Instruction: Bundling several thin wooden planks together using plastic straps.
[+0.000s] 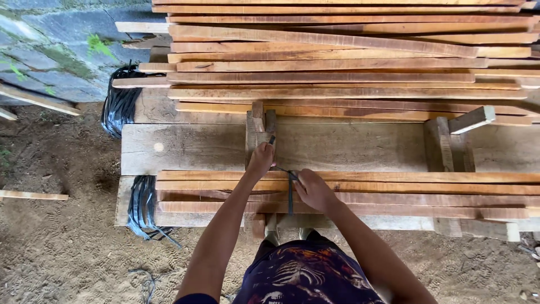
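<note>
The left hand [261, 160] pinches one end of a dark flat plastic strap [290, 194], pulling it toward the far side, while the right hand [314, 190] closes on the same strap just to its right. The strap runs across a near bundle of long reddish-brown wooden slats [422, 194] lying on the rough grey plank desk [185, 147]. A larger stack of wooden slats [349, 62] lies farther away, and black strap coils [119, 104] hang at the left.

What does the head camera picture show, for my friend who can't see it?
A person's left hand and right hand pull a dark flat strap around a row of long reddish-brown wooden slats on a grey plank bench. More slats are stacked behind, over bare dirt ground.
</note>
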